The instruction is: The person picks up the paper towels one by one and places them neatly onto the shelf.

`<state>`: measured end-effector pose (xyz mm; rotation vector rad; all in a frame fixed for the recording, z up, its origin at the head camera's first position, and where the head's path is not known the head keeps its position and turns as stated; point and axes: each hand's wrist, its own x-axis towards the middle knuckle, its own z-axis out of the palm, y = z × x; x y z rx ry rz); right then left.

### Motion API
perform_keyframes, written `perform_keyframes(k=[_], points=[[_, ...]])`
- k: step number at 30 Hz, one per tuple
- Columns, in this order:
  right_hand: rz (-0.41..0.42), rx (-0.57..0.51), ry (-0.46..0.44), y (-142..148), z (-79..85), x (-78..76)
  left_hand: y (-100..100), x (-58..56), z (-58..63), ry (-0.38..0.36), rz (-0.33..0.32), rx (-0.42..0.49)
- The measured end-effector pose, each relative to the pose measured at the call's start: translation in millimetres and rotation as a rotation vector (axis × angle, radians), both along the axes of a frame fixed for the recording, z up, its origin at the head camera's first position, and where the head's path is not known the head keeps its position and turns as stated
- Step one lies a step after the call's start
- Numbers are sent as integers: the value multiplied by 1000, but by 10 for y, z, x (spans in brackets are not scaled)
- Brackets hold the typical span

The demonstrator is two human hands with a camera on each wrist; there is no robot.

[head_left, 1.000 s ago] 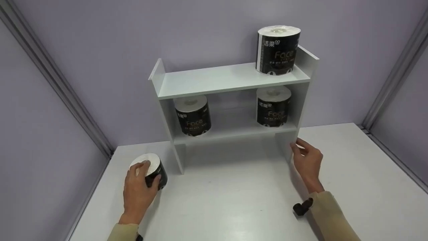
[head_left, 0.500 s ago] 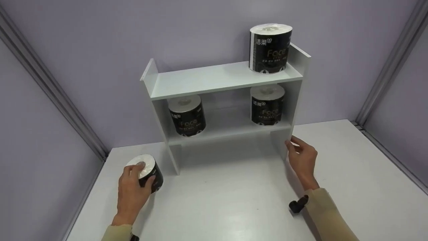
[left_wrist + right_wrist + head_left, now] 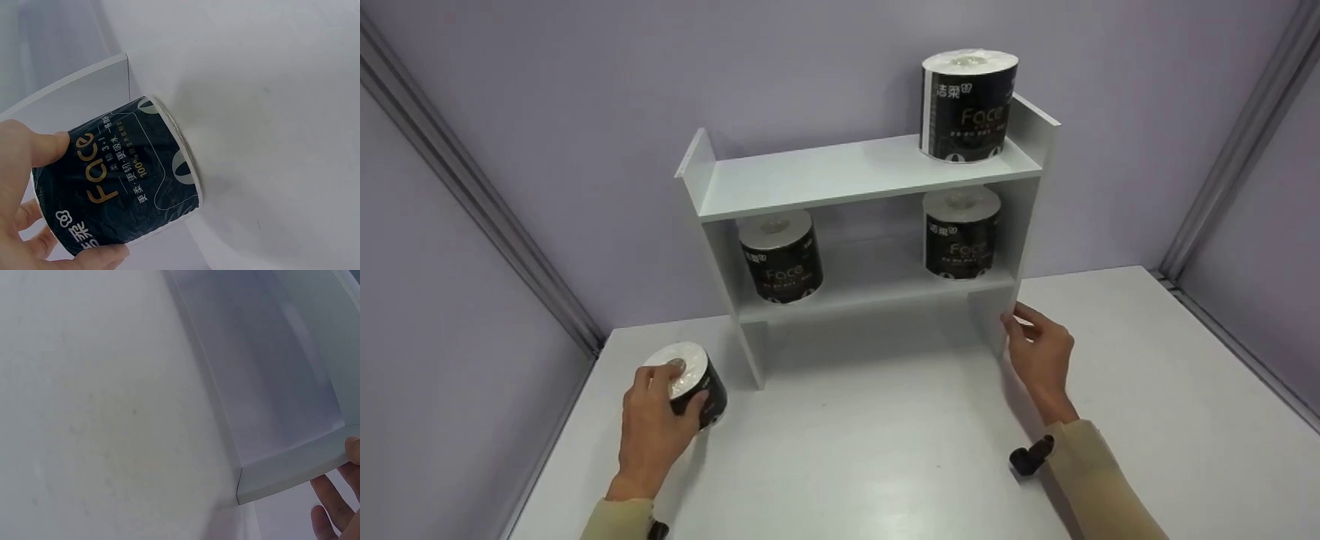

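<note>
My left hand grips a toilet paper roll in a black printed wrapper, left of a white two-tier shelf. In the left wrist view the thumb lies on one side of this roll and the fingers reach round the other. Its base is at the tabletop; whether it touches cannot be told. My right hand pinches the front edge of the shelf's right side panel, below the middle board. In the right wrist view, thumb and fingers are on either side of that panel.
One matching roll stands on the shelf's top board at the right. On the middle board stand a left roll and a right roll. The white table extends in front, with a lilac wall behind.
The whole view has shifted slightly, moving the shelf and hands a little left in the picture. Both hands keep their holds, and the shelved rolls keep their places.
</note>
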<state>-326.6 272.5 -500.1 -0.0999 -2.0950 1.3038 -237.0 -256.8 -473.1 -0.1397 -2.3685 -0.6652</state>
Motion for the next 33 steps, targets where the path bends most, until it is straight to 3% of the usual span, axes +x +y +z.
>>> perform_keyframes(k=[6,14,27,33], points=[[-24,3,-22,18,-8,2,10,11,68,22,-7,-1],[-14,-11,-25,11,7,-11,30,79,164,-15,17,8],[-4,17,-6,-22,26,-14,60,127,255,35,9,0],[6,5,-29,-16,39,-1,63,162,299,62,9,-44]])
